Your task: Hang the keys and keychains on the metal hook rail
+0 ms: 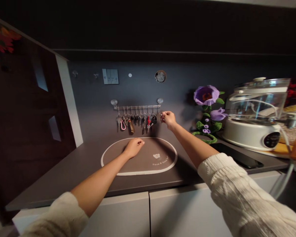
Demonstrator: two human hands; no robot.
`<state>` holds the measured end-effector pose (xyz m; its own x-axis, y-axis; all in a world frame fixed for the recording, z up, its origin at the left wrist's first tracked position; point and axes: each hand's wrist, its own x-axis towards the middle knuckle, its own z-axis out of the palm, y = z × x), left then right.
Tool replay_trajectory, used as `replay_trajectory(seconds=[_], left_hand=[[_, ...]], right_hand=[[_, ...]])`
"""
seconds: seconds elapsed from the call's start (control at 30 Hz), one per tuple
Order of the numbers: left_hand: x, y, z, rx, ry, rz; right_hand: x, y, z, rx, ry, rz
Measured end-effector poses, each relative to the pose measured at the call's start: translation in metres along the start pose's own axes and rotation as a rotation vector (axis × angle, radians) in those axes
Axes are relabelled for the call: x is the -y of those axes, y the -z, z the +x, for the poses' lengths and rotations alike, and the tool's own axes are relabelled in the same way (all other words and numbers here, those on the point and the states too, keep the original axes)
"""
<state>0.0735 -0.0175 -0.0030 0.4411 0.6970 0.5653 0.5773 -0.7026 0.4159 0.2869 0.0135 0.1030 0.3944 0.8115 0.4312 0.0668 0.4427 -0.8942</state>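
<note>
My right hand [169, 119] is raised at the right end of a clear hook rack [138, 107] on the wall. Its thumb and fingers pinch a small, thin key [162, 118], blurred and partly hidden by the fingertips. From the rack hangs a row of keys on rings, among them a pink loop strap [123, 124], a brown-gold tag [131, 126] and a red key piece [148, 122]. My left hand [134, 148] rests on a brown oval mat [138, 166], its fingers loosely curled in with nothing visible in them.
Purple knitted flowers [206, 95] stand right of the rack. A black phone [239, 156] lies near the counter's front edge, before a white appliance with a clear tank [249, 131]. A switch panel [110, 76] and a round hole [160, 76] are on the wall above.
</note>
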Motion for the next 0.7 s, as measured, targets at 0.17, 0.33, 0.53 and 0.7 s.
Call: replay_trajectory(seconds=[0.17,0.33,0.53,0.7], left_hand=[[-0.002,0.000,0.000,0.011,0.010,-0.012],[-0.003,0.000,0.000,0.015,0.032,-0.042],[-0.004,0.000,0.000,0.011,0.041,-0.072],[-0.004,-0.001,0.000,0.003,0.056,-0.092]], right_hand=[[0.007,-0.006,0.015,-0.033,-0.027,0.003],[0.006,-0.011,0.025,-0.045,-0.087,-0.004],[-0.003,-0.009,0.030,-0.018,-0.101,-0.014],[-0.020,-0.008,0.033,0.019,-0.104,0.014]])
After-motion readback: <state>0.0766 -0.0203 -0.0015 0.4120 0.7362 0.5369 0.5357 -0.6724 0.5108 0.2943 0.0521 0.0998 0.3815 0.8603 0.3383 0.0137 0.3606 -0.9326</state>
